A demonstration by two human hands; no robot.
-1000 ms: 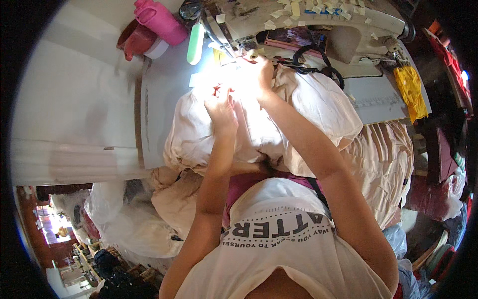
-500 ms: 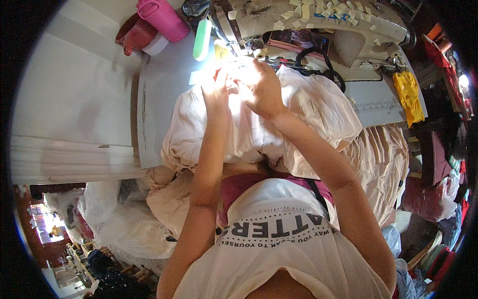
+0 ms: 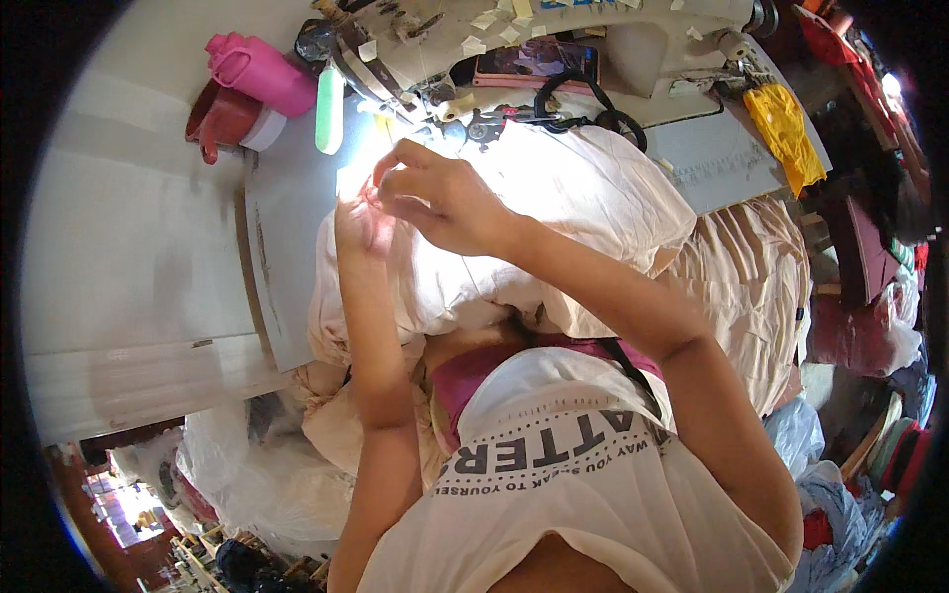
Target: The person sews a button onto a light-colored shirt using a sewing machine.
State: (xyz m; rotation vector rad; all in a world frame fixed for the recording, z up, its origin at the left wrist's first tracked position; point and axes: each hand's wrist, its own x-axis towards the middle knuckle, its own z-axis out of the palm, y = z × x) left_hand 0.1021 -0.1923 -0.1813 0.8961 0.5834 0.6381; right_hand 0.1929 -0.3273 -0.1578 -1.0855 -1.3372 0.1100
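My left hand [image 3: 366, 222] and my right hand [image 3: 445, 203] meet in bright light just in front of a sewing machine [image 3: 633, 30]. The right hand's fingers curl into a pinch right against the left fingers. Glare and the right hand partly cover the left fingers, which look drawn together. Anything small held between the fingertips cannot be made out. Beneath both hands, cream fabric [image 3: 583, 198] lies bunched over the table edge and my lap.
A pink jug [image 3: 267, 79] and a reddish mug [image 3: 222, 114] stand at the back left, near a green-and-white oblong thing [image 3: 329, 111]. A phone [image 3: 544, 65] and a black loop [image 3: 563, 94] lie by the machine. Yellow cloth [image 3: 781, 133] hangs at right.
My hands have moved left relative to the fabric and slightly nearer to me. The right hand has turned, its fingers now curled above the left hand. The whole view has also shifted.
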